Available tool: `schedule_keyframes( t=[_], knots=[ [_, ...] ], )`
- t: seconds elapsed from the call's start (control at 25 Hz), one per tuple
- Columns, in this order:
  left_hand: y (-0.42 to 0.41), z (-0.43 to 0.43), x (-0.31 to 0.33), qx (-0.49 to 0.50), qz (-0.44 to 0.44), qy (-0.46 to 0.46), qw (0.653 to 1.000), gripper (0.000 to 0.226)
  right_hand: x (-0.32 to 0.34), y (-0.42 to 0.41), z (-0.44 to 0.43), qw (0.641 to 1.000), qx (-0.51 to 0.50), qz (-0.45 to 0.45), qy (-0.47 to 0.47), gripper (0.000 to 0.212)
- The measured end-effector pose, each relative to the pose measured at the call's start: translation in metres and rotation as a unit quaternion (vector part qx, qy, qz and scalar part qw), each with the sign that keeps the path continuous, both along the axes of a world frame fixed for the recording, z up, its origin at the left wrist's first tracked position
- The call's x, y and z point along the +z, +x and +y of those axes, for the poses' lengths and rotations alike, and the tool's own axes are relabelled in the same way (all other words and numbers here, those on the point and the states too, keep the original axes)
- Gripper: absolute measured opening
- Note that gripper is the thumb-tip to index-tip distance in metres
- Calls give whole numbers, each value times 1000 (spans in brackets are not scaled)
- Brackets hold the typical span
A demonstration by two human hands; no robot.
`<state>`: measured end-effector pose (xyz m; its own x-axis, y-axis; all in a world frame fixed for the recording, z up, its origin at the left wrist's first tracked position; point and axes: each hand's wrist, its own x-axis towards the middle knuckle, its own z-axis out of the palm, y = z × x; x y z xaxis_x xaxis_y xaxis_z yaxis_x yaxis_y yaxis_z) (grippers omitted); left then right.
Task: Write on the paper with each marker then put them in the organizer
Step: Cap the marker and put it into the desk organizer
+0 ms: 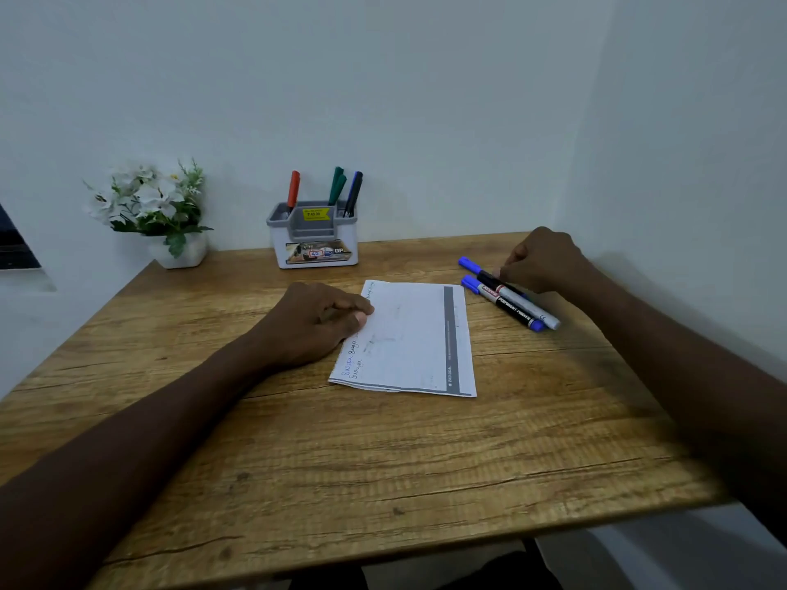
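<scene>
— Well, how do the left fingers (pixel 360 310) sit?

— Curled in together, thumb tip meeting forefinger tip, pressing down on the left edge of the paper (pixel 409 338). The left hand (pixel 315 321) rests half on the sheet, half on the tabletop (pixel 383 462).

— And the right fingers (pixel 509 272)?

— Bent down and closed on the loose markers (pixel 517 306), near their capped ends. Those lie side by side, just right of the paper, slanting away from it. Two blue caps poke out from under the right hand (pixel 543 259); how many markers lie there I can't tell.

— What about the paper itself?

— It lies flat mid-tabletop, with handwriting (pixel 353 361) in blue and dark ink along its left edge and a grey stripe (pixel 451 334) down its right side.

— The organizer?

— The organizer (pixel 315 244) stands beyond the paper's far edge, against the wall, well apart from both hands. A red marker (pixel 293 189), two green markers (pixel 337 185) and a dark one with blue (pixel 353 191) stand in it. A white pot of flowers (pixel 170 219) sits far left of the paper.
</scene>
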<state>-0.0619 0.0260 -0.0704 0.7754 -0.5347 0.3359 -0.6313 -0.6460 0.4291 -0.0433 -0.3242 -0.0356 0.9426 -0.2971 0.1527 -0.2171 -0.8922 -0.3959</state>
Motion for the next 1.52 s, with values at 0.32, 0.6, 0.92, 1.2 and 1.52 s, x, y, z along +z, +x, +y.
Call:
schedule_keyframes(
  t=[0.32,0.6,0.92,1.2,1.52],
  knots=[
    [2,1,-2,3,12,-8,1000,27,-6,8,5,1000,-2,20,-20,12],
    [1,2,0,29,-12,-58,998,24,3,-5,27,988,86,-123,27,17],
    [-4,2,5,83,-121,-86,985,44,8,-15,125,927,356,-95,69,25],
    [2,13,7,96,-122,-100,983,19,2,-22,144,800,313,-33,510,39],
    [-11,0,6,44,-93,-111,988,33,-11,-22,155,781,242,-13,576,57]
  ],
)
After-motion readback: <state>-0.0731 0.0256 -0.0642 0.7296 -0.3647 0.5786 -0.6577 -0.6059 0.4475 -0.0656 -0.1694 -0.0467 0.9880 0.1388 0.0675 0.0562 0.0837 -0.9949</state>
